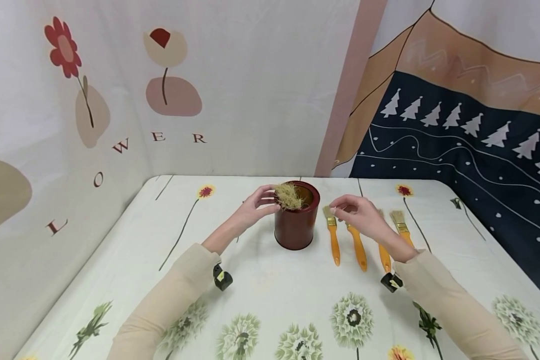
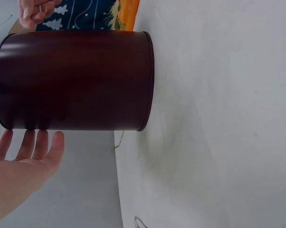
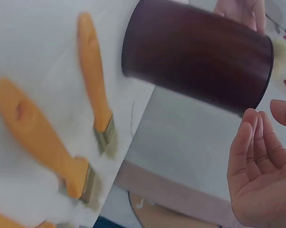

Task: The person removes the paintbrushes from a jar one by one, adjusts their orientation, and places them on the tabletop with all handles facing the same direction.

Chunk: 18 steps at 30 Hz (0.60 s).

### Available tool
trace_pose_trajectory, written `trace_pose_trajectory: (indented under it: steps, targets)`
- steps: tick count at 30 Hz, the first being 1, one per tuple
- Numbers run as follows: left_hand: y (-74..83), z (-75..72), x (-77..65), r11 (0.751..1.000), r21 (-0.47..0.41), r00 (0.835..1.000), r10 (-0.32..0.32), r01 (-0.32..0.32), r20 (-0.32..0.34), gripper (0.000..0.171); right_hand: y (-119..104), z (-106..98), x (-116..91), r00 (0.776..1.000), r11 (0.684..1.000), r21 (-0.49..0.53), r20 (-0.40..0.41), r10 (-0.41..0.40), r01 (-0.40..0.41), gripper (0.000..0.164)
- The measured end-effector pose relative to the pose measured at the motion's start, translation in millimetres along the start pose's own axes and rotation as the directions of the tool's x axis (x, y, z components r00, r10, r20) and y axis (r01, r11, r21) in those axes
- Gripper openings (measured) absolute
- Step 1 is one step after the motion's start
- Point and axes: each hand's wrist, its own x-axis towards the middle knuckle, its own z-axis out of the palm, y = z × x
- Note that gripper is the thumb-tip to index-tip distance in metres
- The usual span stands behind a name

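Note:
A dark red cylindrical tin [image 1: 294, 230] stands upright on the table, its mouth open. A tuft of dry, straw-coloured fibre [image 1: 289, 196] lies over the left side of its rim, partly inside. My left hand [image 1: 256, 202] is at that side, fingers and thumb extended by the rim and tuft. In the left wrist view, the fingertips [image 2: 42, 135] touch or nearly touch the tin's wall. Right of the tin, my right hand [image 1: 357, 212] hovers above the brushes with fingers loosely bent, holding nothing. The right wrist view shows its fingertips [image 3: 250, 114] close to the rim; contact is unclear.
Several flat paintbrushes with orange handles lie right of the tin: a left one [image 1: 334, 240], another [image 1: 357, 247], and others partly under the right forearm, including one far right [image 1: 398, 220]. A flower-print cloth [image 1: 270, 300] covers the table. Printed curtains [image 1: 252, 100] hang behind.

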Motion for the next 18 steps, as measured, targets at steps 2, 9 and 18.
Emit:
trace_pose_trajectory:
  steps: [2,9,18]
  targets:
    - [6.0,1.5,-3.4,1.000,0.003,1.000,0.002,-0.002,0.003,0.055,-4,4,-1,1.000,0.999,0.019,-0.003,-0.030,0.030,0.024]
    - [14.7,3.6,-9.1,1.000,0.010,1.000,-0.001,0.001,0.005,0.054,-16,19,1,0.991,0.991,0.006,-0.036,-0.132,0.132,0.017]
    - [13.9,3.0,-8.5,1.000,0.001,1.000,-0.011,0.011,0.002,0.054,-25,38,8,0.969,0.975,-0.004,-0.106,-0.222,0.223,0.022]
